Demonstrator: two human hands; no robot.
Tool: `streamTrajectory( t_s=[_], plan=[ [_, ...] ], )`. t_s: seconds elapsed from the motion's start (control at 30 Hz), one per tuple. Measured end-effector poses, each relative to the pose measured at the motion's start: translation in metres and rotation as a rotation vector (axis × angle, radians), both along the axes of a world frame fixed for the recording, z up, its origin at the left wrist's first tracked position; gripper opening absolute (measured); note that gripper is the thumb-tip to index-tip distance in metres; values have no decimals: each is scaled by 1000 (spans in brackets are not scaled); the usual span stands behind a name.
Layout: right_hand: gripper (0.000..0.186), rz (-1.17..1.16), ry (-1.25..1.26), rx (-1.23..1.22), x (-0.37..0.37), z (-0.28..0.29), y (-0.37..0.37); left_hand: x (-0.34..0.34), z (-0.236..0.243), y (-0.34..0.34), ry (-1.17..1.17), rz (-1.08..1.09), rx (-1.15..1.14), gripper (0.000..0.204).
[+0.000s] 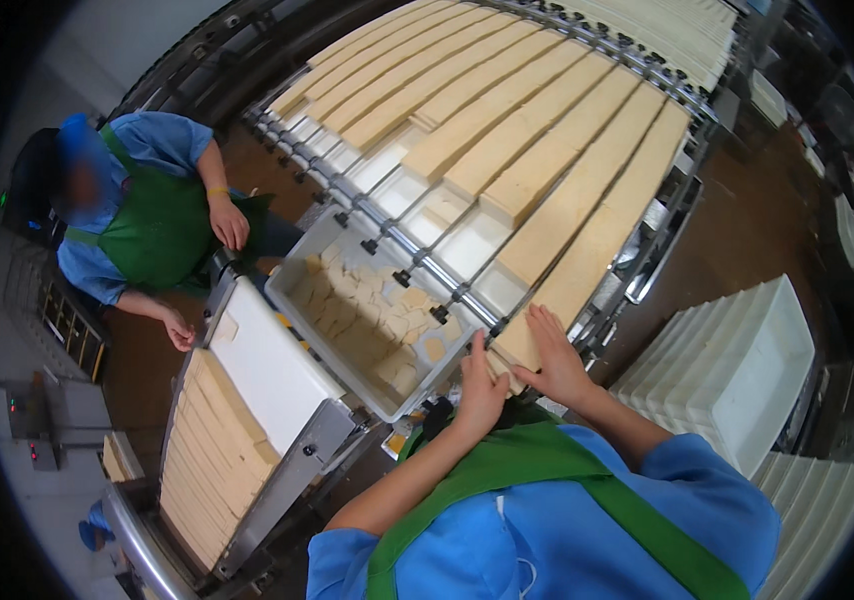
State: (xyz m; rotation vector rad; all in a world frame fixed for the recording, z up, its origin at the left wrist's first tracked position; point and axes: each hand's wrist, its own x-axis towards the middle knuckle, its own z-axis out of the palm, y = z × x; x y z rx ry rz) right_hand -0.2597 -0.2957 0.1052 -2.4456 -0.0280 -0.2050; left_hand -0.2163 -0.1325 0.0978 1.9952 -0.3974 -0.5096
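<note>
Long pale-yellow slabs [587, 225], flat and soft-looking, lie side by side on a conveyor. At the near end of the rightmost row, my right hand [559, 368] rests on a slab, its fingers stretched over the top and its thumb at the end edge. My left hand [483, 395] is just left of that end, fingers extended and apart, touching short pale pieces [503, 368] there. Whether those pieces are joined to the slab cannot be made out. Beside my left hand sits a white bin [387, 405] holding many thin broken pale scraps [367, 305].
Across the bin, a co-worker in a green apron [162, 235] stands by a second conveyor [267, 365] carrying pale strips [212, 450]. A metal rail with black knobs [402, 278] edges the main conveyor. Stacked white trays [737, 360] stand at my right.
</note>
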Motion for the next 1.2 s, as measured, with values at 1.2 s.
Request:
streamTrajectory(
  t_s=[1.2],
  plan=[
    [74, 213, -298, -428, 241, -94, 50, -77, -157, 323, -188, 1539, 82, 27]
  ],
)
